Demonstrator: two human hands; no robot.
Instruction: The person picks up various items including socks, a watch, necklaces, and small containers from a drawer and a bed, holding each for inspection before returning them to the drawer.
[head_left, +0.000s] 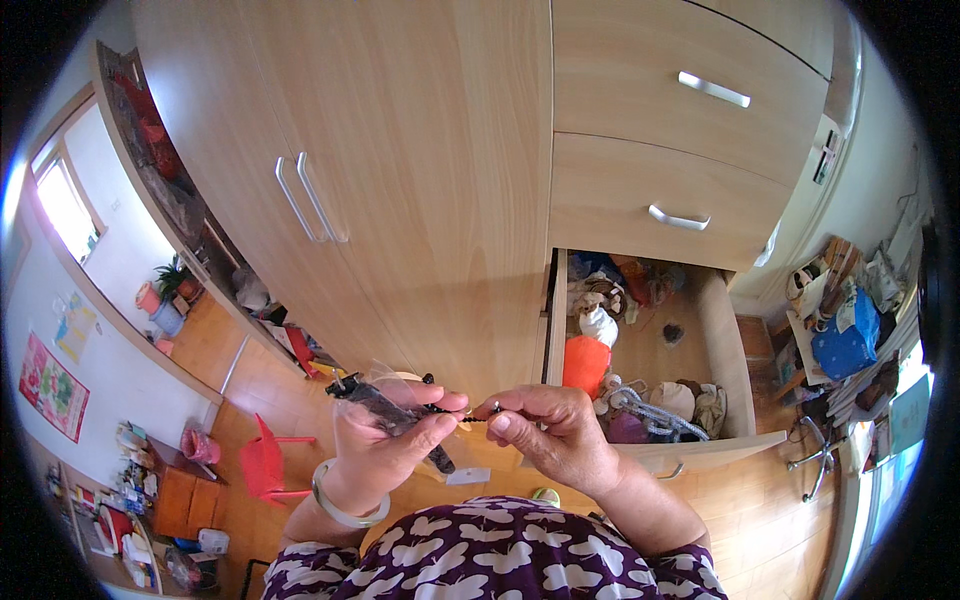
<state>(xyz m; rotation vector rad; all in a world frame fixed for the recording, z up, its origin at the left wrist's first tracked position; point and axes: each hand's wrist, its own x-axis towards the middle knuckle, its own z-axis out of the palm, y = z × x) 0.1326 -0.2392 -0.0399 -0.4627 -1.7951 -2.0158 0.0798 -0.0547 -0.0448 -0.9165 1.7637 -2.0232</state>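
My left hand (394, 442) holds a dark bundle (386, 409) in thin clear plastic, its dark end sticking out below the palm. Between my hands runs a short black twisted cord (472, 418), pinched at one end by the left thumb and fingers. The thumb and forefinger of my right hand (551, 435) pinch its other end, where a tiny shiny piece shows. What exactly the bundle is, I cannot tell. To the right, below the right hand's level of the cabinet, a wooden drawer (739, 360) stands pulled out, with cloth items and a grey-white rope (649, 412) in it.
A tall wooden wardrobe (420, 187) with metal handles stands ahead, beside closed drawers (675, 157). A red chair (262, 461) is on the floor at left. At right are a blue bag (847, 345) and a wheeled chair base (817, 454).
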